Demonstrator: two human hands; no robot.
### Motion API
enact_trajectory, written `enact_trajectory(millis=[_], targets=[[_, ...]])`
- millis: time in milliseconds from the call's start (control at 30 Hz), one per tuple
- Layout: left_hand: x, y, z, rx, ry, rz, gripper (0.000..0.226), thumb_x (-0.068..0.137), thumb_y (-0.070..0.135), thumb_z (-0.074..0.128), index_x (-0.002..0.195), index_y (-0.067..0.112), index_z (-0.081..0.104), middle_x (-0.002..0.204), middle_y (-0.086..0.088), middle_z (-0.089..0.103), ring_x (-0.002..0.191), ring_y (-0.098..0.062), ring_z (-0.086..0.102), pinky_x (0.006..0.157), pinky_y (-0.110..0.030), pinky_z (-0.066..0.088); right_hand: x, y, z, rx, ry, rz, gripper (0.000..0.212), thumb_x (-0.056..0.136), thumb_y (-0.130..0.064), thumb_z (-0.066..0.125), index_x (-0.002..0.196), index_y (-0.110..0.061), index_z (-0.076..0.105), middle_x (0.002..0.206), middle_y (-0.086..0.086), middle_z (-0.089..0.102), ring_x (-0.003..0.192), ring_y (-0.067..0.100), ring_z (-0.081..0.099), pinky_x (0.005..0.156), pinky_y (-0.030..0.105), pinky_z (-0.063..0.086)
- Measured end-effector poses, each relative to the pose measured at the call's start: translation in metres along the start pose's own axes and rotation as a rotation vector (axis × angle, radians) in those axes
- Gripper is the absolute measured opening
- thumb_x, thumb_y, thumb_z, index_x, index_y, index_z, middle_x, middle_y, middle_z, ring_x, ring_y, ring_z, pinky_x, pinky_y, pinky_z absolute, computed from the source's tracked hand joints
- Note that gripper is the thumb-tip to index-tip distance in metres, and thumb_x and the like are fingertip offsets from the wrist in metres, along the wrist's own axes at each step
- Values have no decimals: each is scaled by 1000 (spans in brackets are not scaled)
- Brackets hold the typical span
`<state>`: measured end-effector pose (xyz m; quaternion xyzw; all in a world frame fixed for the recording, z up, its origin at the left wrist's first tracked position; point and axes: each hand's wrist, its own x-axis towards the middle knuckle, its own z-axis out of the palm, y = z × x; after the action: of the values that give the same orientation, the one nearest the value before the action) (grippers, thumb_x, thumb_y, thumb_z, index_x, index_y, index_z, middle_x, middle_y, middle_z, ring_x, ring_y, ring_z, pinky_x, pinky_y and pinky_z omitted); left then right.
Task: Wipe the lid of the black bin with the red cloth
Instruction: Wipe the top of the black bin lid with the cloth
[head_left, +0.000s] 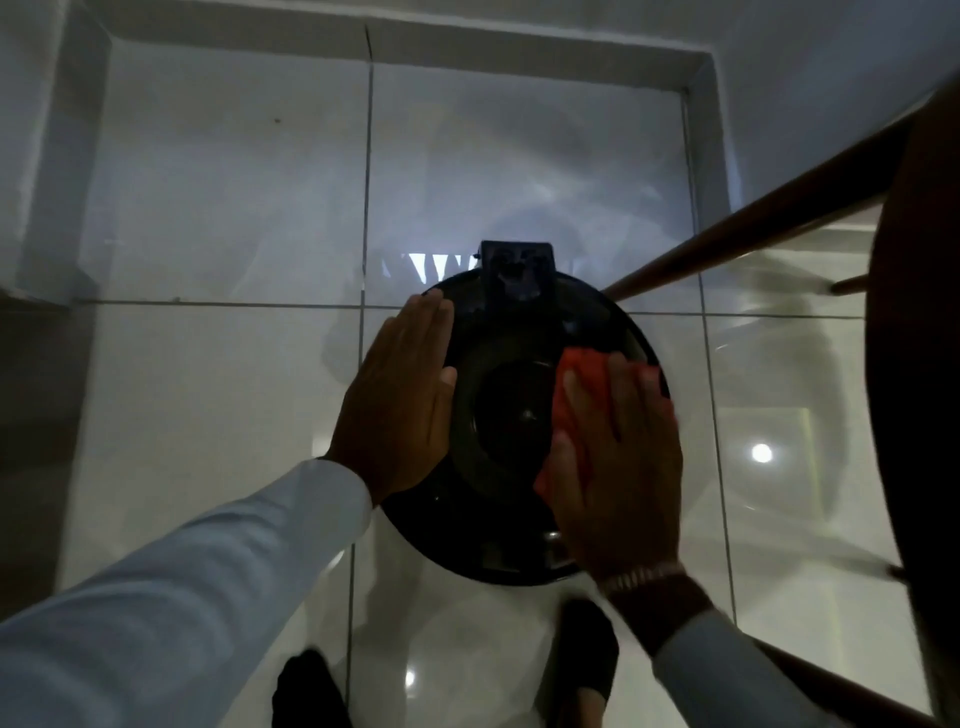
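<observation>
Right hand flat, grip open, pressing soft limp red cloth onto lid right side; left hand flat, empty, steadying lid's left edge. Lid looks rigid, slick, probably light.

Seen from above, the round black lid of the bin stands on a glossy white tile floor; the left hand lies flat on the lid's left edge, fingers together and straight; the right hand presses flat on the red cloth, which covers the right part of the lid; a watch is on the right wrist; both sleeves are light; a dark wooden chair is at the right; two dark shoes show below the lid.
</observation>
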<state>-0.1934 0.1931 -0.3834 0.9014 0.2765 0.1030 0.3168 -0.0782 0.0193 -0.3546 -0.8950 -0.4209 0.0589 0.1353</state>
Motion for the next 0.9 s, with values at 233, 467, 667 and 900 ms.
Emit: enact_trajectory(millis=[233,467,667,900], targets=[[0,0,-1,-20,36,-9,55,96,25,29,145,1,21,155,-19,23,146,-28,17,121,-37,14,-19,-30,10,110,-149,-300,51,92,-37,41,141,-27,45,156,5,37,151,30,17,120,58,17],[-2,-2,3,-20,56,20,54,97,23,31,144,-1,23,154,-20,26,145,-29,19,121,-39,16,25,-21,5,140,-21,-38,48,81,-34,44,126,-30,59,154,10,40,148,37,23,117,62,19],[-2,-4,1,-22,31,24,55,96,26,30,144,0,25,153,-20,28,145,-29,20,120,-39,17,-22,-17,13,98,-113,-409,51,85,-36,46,135,-28,50,151,7,44,146,32,28,115,61,25],[-2,37,-18,-97,64,-163,54,99,14,39,146,3,16,158,-16,13,147,-26,8,121,-45,14,-9,10,-39,313,-17,27,40,90,-38,43,120,-20,62,133,19,58,114,38,54,92,55,48]])
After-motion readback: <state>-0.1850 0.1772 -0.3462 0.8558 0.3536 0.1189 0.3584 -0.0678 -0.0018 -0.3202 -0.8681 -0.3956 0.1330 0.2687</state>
